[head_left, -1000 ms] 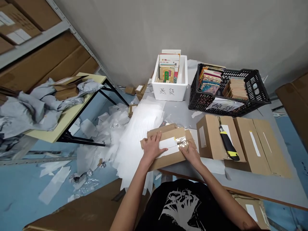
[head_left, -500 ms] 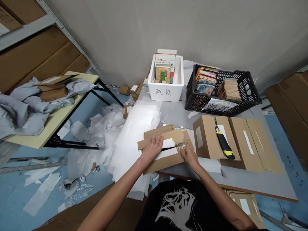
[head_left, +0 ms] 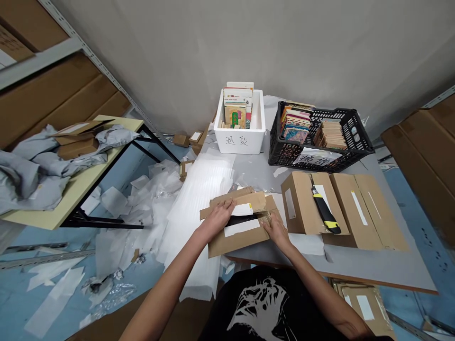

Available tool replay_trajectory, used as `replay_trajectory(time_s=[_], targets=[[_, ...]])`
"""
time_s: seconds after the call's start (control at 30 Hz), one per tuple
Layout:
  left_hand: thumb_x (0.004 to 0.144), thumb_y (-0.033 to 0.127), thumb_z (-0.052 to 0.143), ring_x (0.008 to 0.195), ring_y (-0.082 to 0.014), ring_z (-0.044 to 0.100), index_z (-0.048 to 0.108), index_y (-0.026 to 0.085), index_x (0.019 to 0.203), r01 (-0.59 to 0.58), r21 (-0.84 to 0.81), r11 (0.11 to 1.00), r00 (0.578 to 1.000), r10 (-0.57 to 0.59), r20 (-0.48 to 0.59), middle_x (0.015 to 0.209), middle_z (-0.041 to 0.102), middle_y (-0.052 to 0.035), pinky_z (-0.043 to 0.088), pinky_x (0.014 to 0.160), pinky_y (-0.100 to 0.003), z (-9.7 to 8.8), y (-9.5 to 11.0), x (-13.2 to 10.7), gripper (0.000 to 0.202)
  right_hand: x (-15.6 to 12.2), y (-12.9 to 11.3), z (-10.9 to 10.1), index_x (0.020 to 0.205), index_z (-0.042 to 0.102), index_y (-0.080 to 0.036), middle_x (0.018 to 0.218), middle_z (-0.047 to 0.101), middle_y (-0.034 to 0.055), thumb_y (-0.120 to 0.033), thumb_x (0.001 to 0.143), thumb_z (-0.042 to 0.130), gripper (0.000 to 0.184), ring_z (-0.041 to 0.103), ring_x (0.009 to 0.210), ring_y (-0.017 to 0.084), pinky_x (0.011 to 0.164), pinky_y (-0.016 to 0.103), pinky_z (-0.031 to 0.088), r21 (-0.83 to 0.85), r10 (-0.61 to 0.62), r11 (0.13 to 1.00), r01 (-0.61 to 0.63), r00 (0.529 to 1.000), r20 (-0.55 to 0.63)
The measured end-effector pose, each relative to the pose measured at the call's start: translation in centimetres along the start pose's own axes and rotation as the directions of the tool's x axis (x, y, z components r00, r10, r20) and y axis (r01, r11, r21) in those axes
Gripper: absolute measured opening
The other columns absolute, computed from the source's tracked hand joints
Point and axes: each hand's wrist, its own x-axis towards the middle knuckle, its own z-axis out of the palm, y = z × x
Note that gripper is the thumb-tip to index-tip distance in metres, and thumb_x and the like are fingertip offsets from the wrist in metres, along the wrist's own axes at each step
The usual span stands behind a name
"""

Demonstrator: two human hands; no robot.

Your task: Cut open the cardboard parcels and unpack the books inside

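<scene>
From the head camera, I have the cardboard box (head_left: 234, 242) at the near edge of the table (head_left: 373, 263), left of a larger box (head_left: 302, 203) with a cutter (head_left: 325, 208) lying on it. My left hand (head_left: 219, 219) lies on its far flap, fingers nearly straight, not closed around anything I can see. My right hand (head_left: 276, 231) curls its fingers at the right end and appears to grip it. I judge the opening partly done: the top is parted, but the flaps aren't folded back and the contents are untouched. The box is plain brown, rough-edged, its white label (head_left: 241, 228) split by a dark gap.
</scene>
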Motion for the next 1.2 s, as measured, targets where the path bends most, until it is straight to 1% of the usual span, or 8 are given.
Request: replay_trajectory(time_s=[0.2, 0.33, 0.43, 0.6, 0.77, 0.97, 1.07, 1.2], targets=[[0.083, -0.002, 0.027, 0.134, -0.0314, 0.04, 0.038, 0.011, 0.141, 0.129, 0.145, 0.981, 0.99, -0.118, -0.078, 0.146, 0.039, -0.022, 0.03, 0.108, -0.057, -0.1, 3.9, 1.2, 0.061, 0.1, -1.3, -0.2, 0.126, 0.049, -0.012, 0.12, 0.061, 0.0171, -0.042, 0.089, 0.05, 0.048, 0.057, 0.113, 0.028, 0.089, 0.035, 0.045, -0.027, 0.016, 0.999, -0.017, 1.0, -0.02], [0.085, 0.01, 0.041, 0.136, -0.0348, 0.036, 0.035, 0.016, 0.143, 0.054, 0.127, 0.99, 0.996, -0.045, -0.075, 0.149, 0.035, -0.0199, 0.029, 0.107, -0.061, -0.1, 6.7, 3.0, 0.058, -0.6, -1.3, -0.8, 0.129, 0.047, -0.007, 0.12, 0.06, 0.0195, -0.043, 0.089, 0.051, 0.054, 0.056, 0.114, 0.029, 0.094, 0.037, 0.044, -0.037, -0.057, 0.998, 0.055, 0.997, -0.052], [0.086, 0.025, 0.051, 0.134, -0.0356, 0.037, 0.036, 0.016, 0.143, 0.058, 0.104, 0.993, 0.996, -0.051, -0.072, 0.149, 0.035, -0.018, 0.03, 0.108, -0.057, 0.0, 7.3, 4.0, 0.06, -1.3, 0.6, -3.0, 0.132, 0.044, -0.008, 0.123, 0.057, 0.021, -0.043, 0.093, 0.042, 0.053, 0.051, 0.117, 0.03, 0.097, 0.043, 0.041, -0.104, -0.11, 0.991, 0.087, 0.965, -0.239], [0.086, 0.032, 0.052, 0.132, -0.033, 0.039, 0.039, 0.019, 0.142, 0.111, 0.086, 0.99, 0.989, -0.101, -0.111, 0.148, 0.039, -0.0144, 0.03, 0.108, -0.052, 0.0, 7.0, 4.3, 0.059, -1.7, 6.1, -7.1, 0.133, 0.042, -0.001, 0.136, 0.041, 0.0307, -0.027, 0.091, 0.04, 0.049, 0.034, 0.128, 0.038, 0.098, 0.053, 0.034, -0.316, -0.051, 0.938, -0.145, 0.843, -0.536], [0.087, 0.031, 0.049, 0.13, -0.0317, 0.043, 0.043, 0.017, 0.141, 0.147, 0.087, 0.985, 0.98, -0.133, -0.149, 0.147, 0.041, -0.014, 0.033, 0.106, -0.047, 0.0, 6.5, 4.7, 0.056, -0.8, 9.4, -8.6, 0.133, 0.047, -0.009, 0.126, 0.048, 0.025, -0.025, 0.091, 0.04, 0.045, 0.043, 0.114, 0.035, 0.091, 0.049, 0.037, -0.424, -0.034, 0.881, -0.211, 0.865, -0.501], [0.088, 0.036, 0.048, 0.129, -0.0308, 0.043, 0.044, 0.017, 0.14, 0.175, 0.093, 0.98, 0.969, -0.155, -0.194, 0.148, 0.041, -0.012, 0.034, 0.104, -0.045, 0.7, 5.9, 5.1, 0.055, 0.6, 11.2, -10.8, 0.134, 0.045, -0.002, 0.114, 0.051, 0.0244, -0.024, 0.092, 0.04, 0.048, 0.048, 0.105, 0.033, 0.084, 0.042, 0.041, -0.405, 0.044, 0.872, -0.275, 0.868, -0.495], [0.089, 0.037, 0.046, 0.128, -0.0305, 0.044, 0.045, 0.016, 0.139, 0.187, 0.094, 0.978, 0.964, -0.165, -0.208, 0.147, 0.042, -0.0122, 0.035, 0.103, -0.045, 0.8, 5.9, 5.2, 0.054, -0.6, 10.4, -12.2, 0.139, 0.042, -0.011, 0.108, 0.053, 0.018, -0.022, 0.091, 0.041, 0.049, 0.055, 0.091, 0.027, 0.07, 0.034, 0.045, -0.386, 0.002, 0.908, -0.165, 0.921, -0.39], [0.09, 0.039, 0.045, 0.128, -0.0304, 0.043, 0.043, 0.016, 0.141, 0.2, 0.093, 0.975, 0.965, -0.179, -0.194, 0.147, 0.043, -0.0119, 0.034, 0.103, -0.045, 0.9, 5.9, 5.3, 0.055, -3.7, 7.2, -13.4, 0.144, 0.036, -0.029, 0.109, 0.055, 0.0081, -0.028, 0.09, 0.045, 0.054, 0.057, 0.069, 0.016, 0.055, 0.026, 0.041, -0.359, -0.288, 0.906, 0.224, 0.948, -0.136]])
